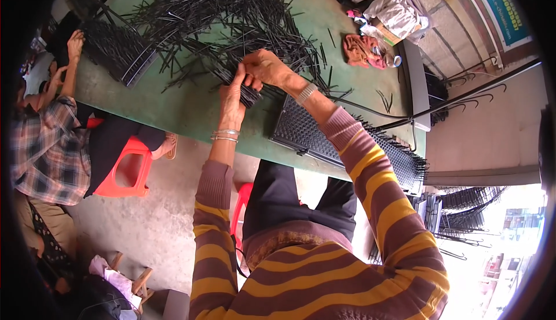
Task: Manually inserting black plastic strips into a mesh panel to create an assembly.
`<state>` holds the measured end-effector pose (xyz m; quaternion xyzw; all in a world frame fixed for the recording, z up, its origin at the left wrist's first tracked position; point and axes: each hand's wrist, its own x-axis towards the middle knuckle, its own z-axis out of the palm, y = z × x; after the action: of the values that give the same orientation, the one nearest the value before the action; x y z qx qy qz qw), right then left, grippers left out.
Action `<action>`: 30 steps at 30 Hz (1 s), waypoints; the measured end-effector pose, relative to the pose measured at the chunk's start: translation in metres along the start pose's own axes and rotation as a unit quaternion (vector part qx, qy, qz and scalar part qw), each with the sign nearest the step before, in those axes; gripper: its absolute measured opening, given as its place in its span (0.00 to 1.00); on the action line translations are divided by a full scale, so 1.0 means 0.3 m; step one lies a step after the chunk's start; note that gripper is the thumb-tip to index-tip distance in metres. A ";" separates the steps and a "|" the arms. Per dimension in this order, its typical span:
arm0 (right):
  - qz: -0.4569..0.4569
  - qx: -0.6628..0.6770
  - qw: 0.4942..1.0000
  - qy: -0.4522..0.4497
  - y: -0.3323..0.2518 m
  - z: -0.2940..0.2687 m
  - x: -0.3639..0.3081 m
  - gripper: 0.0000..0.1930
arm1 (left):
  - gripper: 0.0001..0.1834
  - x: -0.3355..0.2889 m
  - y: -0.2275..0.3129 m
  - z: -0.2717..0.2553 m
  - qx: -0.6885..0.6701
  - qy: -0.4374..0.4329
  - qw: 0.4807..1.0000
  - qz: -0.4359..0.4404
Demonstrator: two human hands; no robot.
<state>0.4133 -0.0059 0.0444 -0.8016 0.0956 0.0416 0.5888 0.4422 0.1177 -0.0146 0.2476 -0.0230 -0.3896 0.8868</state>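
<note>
well, black sticks (250, 96) between both hands (232, 95) (267, 69)

Hands (267, 68) close together, fingers (249, 81) curled, forearms (233, 114) reaching forward, right elbow (430, 275) bent outward

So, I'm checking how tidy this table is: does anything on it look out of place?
A few black strips lie stray on the right side of the green table, apart from the main heap. Beyond them, a crumpled orange cloth looks odd beside work pieces. No damage is clear.
</note>
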 end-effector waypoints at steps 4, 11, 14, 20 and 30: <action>-0.001 0.000 1.000 -0.007 -0.011 0.003 -0.029 0.08 | 0.10 -0.024 -0.003 -0.009 0.168 0.066 0.981 0.068; -0.161 -0.181 0.966 0.092 -0.065 -0.030 -0.057 0.20 | 0.06 -0.050 0.008 0.005 0.283 0.085 0.944 0.145; -0.104 -0.033 0.990 0.091 -0.094 0.001 -0.107 0.27 | 0.09 -0.056 0.001 -0.055 0.351 0.085 0.916 0.174; -0.039 0.012 0.999 0.036 -0.023 0.048 -0.118 0.35 | 0.23 -0.084 -0.110 -0.130 0.479 0.077 0.836 0.256; -0.104 -0.335 0.929 0.114 0.083 -0.005 -0.066 0.12 | 0.08 -0.064 -0.072 -0.141 0.349 0.126 0.906 0.204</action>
<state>0.3888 -0.0123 0.0251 -0.9569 0.0587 -0.0825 0.2721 0.4242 0.1366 -0.0586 0.5782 -0.0956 -0.1324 0.7994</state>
